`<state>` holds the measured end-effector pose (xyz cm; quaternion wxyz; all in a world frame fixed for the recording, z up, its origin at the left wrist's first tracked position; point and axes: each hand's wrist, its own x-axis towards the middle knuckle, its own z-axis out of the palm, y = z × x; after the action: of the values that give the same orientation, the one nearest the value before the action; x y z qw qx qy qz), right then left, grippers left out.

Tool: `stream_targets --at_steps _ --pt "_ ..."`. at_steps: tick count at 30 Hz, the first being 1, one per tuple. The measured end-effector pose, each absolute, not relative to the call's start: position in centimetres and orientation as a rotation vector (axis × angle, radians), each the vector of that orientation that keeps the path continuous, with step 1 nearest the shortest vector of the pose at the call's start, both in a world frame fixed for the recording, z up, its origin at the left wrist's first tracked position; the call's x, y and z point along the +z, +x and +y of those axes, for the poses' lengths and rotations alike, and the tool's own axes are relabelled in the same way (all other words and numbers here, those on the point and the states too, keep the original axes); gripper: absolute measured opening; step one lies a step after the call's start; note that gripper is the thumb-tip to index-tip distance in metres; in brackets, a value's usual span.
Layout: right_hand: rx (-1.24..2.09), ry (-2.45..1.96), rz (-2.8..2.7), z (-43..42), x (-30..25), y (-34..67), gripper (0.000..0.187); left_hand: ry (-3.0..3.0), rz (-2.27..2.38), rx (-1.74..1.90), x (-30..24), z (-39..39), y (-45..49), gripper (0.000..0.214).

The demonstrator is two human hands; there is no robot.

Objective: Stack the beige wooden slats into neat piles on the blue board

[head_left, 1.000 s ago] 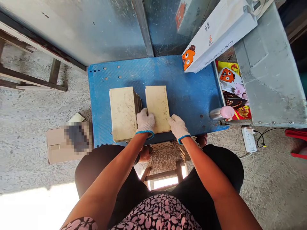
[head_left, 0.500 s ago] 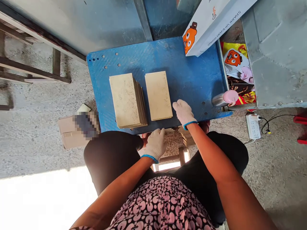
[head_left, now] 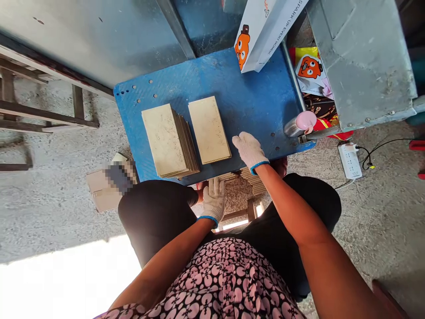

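Two stacks of thin beige rectangular boards sit side by side on a blue tabletop (head_left: 255, 102). The left stack (head_left: 162, 139) is tall; the right stack (head_left: 210, 130) is low, only a few boards high. Both my hands wear white knit gloves with blue cuffs. My right hand (head_left: 249, 149) lies over the table just right of the low stack, fingers extended, holding nothing visible. Below the front edge, between my knees, is my left hand (head_left: 213, 201), its fingers spread and nothing in it. More stacked boards (head_left: 254, 180) show under the table beside it.
At the table's back right stands a white printed box (head_left: 259, 40). A metal flask with a pink lid (head_left: 300, 123) is near the right edge, by a grey metal cabinet (head_left: 361, 66). A power strip (head_left: 349, 160) and a flattened carton (head_left: 99, 190) lie on the floor.
My left hand's fingers have gone from curled to spread, pointing toward the table edge. My right hand stays beside the low stack. The camera view has turned and shifted slightly.
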<state>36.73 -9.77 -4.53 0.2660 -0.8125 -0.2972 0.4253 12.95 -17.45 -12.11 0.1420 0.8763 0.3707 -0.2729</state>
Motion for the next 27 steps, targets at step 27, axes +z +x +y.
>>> stream_targets --at_steps 27 --pt "1.573 -2.006 -1.080 -11.4 -3.7 35.8 0.025 1.962 0.945 -1.019 -5.9 -7.5 14.4 0.019"
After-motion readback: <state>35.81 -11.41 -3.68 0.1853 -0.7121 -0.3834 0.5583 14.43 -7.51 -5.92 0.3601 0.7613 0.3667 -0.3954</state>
